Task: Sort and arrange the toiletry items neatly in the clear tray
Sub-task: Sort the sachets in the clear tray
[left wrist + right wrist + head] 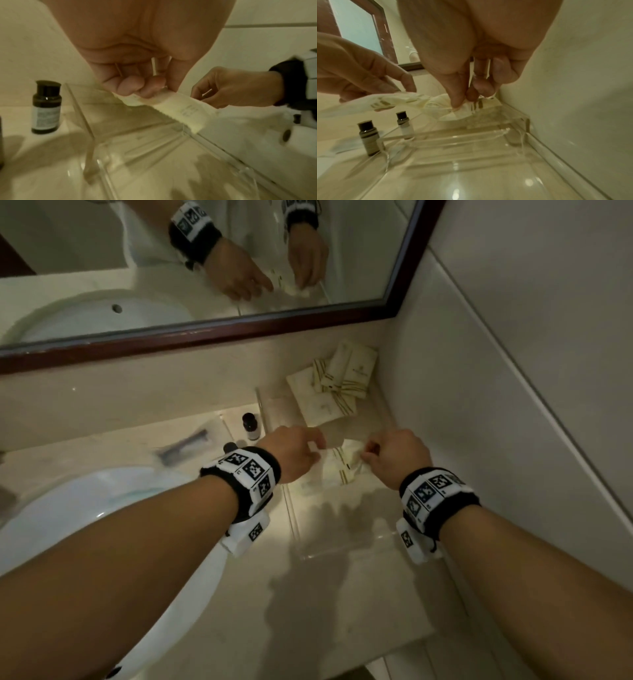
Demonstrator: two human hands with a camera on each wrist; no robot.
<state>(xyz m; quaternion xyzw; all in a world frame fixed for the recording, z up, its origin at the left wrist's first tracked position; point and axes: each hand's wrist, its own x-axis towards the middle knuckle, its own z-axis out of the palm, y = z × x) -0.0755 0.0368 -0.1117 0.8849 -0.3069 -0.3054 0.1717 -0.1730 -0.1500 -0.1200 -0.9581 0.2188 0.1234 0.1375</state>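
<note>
Over the middle of the clear acrylic tray (291, 518) both hands hold cream sachets with gold stripes (342, 465). My left hand (317, 448) pinches the left end of a sachet (180, 109) between thumb and curled fingers (126, 88). My right hand (368, 453) pinches the right end (462, 112) between thumb and fingertips (457, 94). I cannot tell whether it is one crumpled sachet or two that overlap. More striped sachets (342, 378) lie piled at the tray's far end. The tray's near part (471, 162) holds nothing.
Two small dark-capped bottles (368, 136) (405, 124) stand on the counter just left of the tray. A dark comb in a clear sleeve (186, 445) lies further left, by the white basin (85, 508). The tiled wall (479, 405) runs close along the tray's right side. A framed mirror (205, 268) hangs behind.
</note>
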